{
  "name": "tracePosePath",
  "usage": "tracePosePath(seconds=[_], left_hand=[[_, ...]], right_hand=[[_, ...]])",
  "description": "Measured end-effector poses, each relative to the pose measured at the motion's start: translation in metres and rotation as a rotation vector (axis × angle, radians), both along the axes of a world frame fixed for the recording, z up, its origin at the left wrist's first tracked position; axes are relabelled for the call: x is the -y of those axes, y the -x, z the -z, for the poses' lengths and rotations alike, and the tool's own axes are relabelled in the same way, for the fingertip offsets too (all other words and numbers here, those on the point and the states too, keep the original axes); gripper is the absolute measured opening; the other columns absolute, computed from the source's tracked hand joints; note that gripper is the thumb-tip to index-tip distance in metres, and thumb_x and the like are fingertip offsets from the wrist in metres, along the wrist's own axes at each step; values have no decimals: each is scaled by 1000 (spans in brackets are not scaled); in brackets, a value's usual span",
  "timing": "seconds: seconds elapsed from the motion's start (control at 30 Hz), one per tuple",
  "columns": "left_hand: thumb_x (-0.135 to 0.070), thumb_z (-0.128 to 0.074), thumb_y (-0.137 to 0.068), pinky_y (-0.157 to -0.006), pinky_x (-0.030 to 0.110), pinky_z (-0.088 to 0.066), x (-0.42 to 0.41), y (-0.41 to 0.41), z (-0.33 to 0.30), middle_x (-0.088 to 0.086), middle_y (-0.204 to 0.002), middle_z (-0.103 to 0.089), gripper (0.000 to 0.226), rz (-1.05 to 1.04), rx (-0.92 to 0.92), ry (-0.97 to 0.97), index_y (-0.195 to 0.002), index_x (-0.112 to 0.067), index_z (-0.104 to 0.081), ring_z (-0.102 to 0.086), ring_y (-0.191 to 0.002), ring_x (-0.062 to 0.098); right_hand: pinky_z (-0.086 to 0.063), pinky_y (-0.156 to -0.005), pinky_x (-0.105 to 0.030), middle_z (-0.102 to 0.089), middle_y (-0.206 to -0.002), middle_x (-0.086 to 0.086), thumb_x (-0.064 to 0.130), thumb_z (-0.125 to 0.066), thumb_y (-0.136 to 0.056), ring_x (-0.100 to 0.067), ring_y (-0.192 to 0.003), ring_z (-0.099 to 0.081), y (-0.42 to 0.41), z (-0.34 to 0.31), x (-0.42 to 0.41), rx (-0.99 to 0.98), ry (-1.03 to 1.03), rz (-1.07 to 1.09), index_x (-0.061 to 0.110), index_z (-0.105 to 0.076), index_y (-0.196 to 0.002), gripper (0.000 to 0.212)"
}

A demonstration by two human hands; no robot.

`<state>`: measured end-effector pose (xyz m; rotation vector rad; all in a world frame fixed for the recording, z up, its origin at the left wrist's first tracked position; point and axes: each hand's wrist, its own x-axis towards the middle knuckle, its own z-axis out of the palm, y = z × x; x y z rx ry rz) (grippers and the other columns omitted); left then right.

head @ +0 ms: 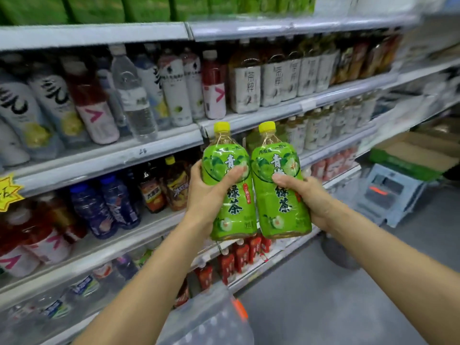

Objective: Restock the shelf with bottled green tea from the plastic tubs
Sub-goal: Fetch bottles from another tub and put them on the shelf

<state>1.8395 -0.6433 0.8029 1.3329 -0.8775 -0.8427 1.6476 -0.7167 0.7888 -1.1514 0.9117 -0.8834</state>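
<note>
Two green tea bottles with bright green labels and yellow caps are held upright side by side in front of the shelving. My left hand (211, 192) grips the left bottle (230, 202) around its middle. My right hand (308, 195) grips the right bottle (282, 210) the same way. Both bottles are level with the middle shelf (154, 227), near a gap to the right of dark bottled drinks. A clear plastic tub (211, 319) with an orange clip sits below, at the bottom edge.
Shelves (104, 155) run from left to right, packed with water, tea and red drink bottles. Down the aisle to the right stand a grey folding crate (388, 192) and cardboard boxes (418, 155). Grey floor stretches along the right side.
</note>
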Motion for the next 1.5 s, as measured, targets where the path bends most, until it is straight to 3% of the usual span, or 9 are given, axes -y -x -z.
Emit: tracePosePath(seconds=[0.17,0.33,0.47,0.6,0.73,1.13,1.23,1.4,1.5], left_hand=[[-59,-91,-47,-90,46,-59,79,18,-23,-4,-120,-68,102,3,8,95,-134,-30,-47,-71,-104,17],[-45,-88,-66,-69,17,-57,157,31,-53,-9,-116,-65,84,-1,36,143,-135,-29,-42,-69,-89,-3],[-59,-83,-50,-98,39,-53,205,40,-79,-6,-129,-60,110,-14,68,168,-146,-28,-37,-63,-112,14],[-60,-91,-47,-96,45,-56,245,47,-98,-4,-124,-65,110,7,76,180,-139,-26,-43,-68,-107,17],[-67,-88,-39,-98,50,-53,279,57,-112,-4,-123,-66,113,10,106,203,-136,-31,-43,-67,-110,21],[-75,-85,-37,-102,53,-49,407,143,-153,-4,-130,-62,120,-150,162,363,-141,-32,-41,-63,-118,22],[-78,-86,-30,-100,51,-51,451,173,-169,-5,-125,-67,116,-219,110,391,-131,-34,-50,-65,-115,20],[-57,-89,-53,-82,48,-61,498,213,-199,-2,-111,-75,81,-245,-40,386,-123,-32,-58,-73,-101,21],[-57,-84,-50,-72,50,-62,501,218,-204,5,-108,-77,88,-244,-101,327,-130,-29,-59,-76,-93,26]], right_hand=[[-60,-61,-34,-76,-95,-14,25,-81,-63,-25,-76,-75,21,-32,75,68,99,15,1,-63,-119,63],[-60,-69,-37,-75,-103,-17,31,-83,-58,-27,-86,-73,29,-66,153,76,182,11,2,-66,-118,69],[-60,-69,-37,-76,-99,-14,34,-85,-54,-27,-86,-74,37,-90,204,98,246,27,4,-67,-115,70],[-60,-69,-36,-76,-101,-14,38,-84,-51,-26,-86,-74,45,-106,243,117,278,23,4,-67,-117,76],[-59,-65,-34,-76,-99,-13,33,-76,-66,-25,-83,-74,56,-119,282,157,285,6,2,-64,-122,65],[-59,-65,-33,-77,-96,-12,31,-75,-67,-24,-82,-74,127,-172,450,205,460,-203,6,-69,-108,48],[-60,-68,-39,-75,-100,-16,36,-81,-58,-28,-86,-74,151,-193,498,200,481,-285,7,-71,-107,58],[-60,-67,-37,-75,-104,-14,40,-79,-59,-27,-88,-74,177,-249,564,172,533,-376,12,-72,-110,59],[-60,-71,-36,-76,-103,-9,44,-74,-65,-24,-90,-74,181,-281,591,198,578,-406,17,-72,-108,51]])
